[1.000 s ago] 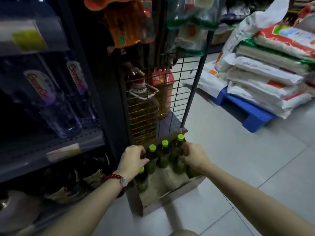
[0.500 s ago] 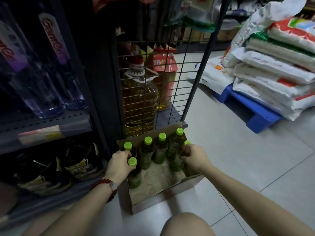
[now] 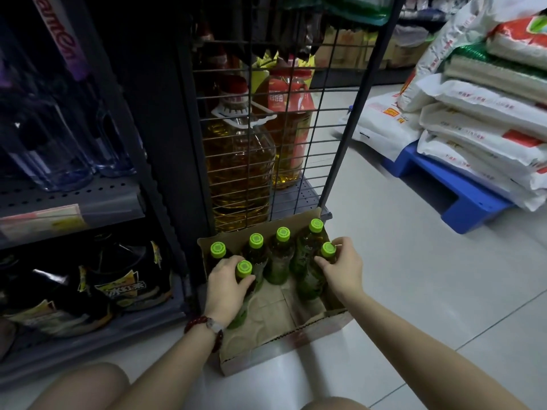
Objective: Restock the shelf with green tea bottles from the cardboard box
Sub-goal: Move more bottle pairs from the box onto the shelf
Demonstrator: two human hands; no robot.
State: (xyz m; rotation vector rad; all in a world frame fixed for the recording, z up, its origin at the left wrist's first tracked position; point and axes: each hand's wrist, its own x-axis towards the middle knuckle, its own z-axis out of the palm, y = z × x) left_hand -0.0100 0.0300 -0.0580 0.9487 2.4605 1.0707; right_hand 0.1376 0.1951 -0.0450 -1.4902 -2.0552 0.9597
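Note:
An open cardboard box (image 3: 284, 347) sits on the floor against the shelf unit. Several green tea bottles with lime-green caps stand in it, most in a row along its far wall (image 3: 282, 250). My left hand (image 3: 226, 287) is wrapped around the neck of the front-left bottle (image 3: 244, 269). Fingers of my right hand (image 3: 343, 266) close around the neck of the front-right bottle (image 3: 328, 250). Both bottles stand inside the box. The bottom shelf (image 3: 97, 329) at left holds dark bagged goods.
Behind a black wire grid (image 3: 319, 137), large cooking oil jugs (image 3: 236, 173) stand just beyond the box. Clear water bottles (image 3: 59, 143) fill the shelf above left. Stacked white rice sacks (image 3: 479, 119) lie on a blue pallet (image 3: 461, 202) at right. My knees show at the bottom edge.
The view has come lower and closer to the box. My left hand moved from the back row to the front-left bottle's neck. My right hand stayed on the right-hand bottle.

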